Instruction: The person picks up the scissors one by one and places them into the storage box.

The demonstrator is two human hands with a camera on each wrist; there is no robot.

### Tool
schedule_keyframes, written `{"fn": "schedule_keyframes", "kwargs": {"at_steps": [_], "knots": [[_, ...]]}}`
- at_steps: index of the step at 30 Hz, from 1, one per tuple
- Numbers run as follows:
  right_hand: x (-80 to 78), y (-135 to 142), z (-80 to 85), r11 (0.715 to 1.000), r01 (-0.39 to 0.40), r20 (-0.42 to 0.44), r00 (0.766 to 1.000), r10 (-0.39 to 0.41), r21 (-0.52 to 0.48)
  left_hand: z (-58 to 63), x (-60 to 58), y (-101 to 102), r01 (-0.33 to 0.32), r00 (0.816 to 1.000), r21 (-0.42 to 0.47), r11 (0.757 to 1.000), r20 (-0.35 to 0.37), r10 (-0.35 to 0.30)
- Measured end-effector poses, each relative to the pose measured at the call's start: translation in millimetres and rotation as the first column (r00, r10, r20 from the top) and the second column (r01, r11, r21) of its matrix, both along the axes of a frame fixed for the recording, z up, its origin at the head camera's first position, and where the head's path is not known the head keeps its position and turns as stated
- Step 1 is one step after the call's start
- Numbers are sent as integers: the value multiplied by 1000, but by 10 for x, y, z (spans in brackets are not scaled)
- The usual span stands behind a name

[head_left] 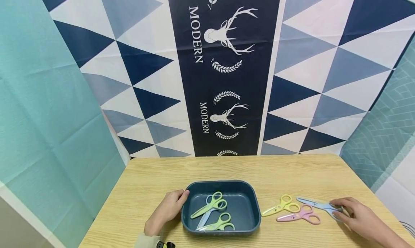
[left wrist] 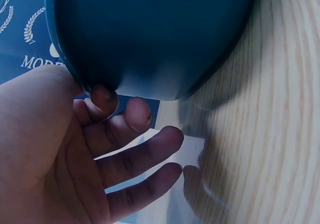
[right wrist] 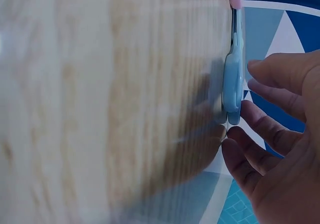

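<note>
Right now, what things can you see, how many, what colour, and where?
Table: 1, light wood, in front
Patterned cloth: 1, navy, blue, white, behind table
Plain cloth: 1, teal, left
Brick-patterned sheet: 1, teal, right
Box: 1, dark blue, on table
Green scissors: 2, green, in box
Blue scissors: 2, pale blue, one boxed, one on table
Yellow scissors: 1, yellow, right of box
Pink scissors: 1, pink, beside yellow scissors
Left hand: 1, bare, on box's left rim
Sleeve: 1, beige, left wrist
Right hand: 1, bare, at table's blue scissors
</note>
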State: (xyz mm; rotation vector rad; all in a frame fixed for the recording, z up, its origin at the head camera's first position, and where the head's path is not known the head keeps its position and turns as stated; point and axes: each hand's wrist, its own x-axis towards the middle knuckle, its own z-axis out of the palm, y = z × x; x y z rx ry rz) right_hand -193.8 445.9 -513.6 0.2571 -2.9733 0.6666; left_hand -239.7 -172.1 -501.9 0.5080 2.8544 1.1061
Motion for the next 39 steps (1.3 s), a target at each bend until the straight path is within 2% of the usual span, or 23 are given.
{"fn": "schedule_keyframes", "kwargs": {"at_steps": [7, 13, 21, 31, 39], "knots": [[-29, 24, -41, 999, -1, -7, 1000, 1, 47, -10, 0, -4, 2, 1000, 8, 1000, 0, -2], [-25, 1, -61, 998, -3, -61, 998, 7, 65, -8, -31, -27, 9, 1000, 1, 1000, 7, -9], [-57, -77, -8, 998, -4, 9, 1000, 3, 56, 19, 0, -53, 1, 1000, -3, 1000, -13, -1], [-94, -21, 29, 994, 4, 24, 1000, -6, 110, 33, -27, 9, 22, 1000, 8, 1000, -10, -22], [-104, -58, 28, 992, 1, -2, 1000, -1, 124, 61, 41, -8, 24, 999, 18, 1000, 37, -24]]}}
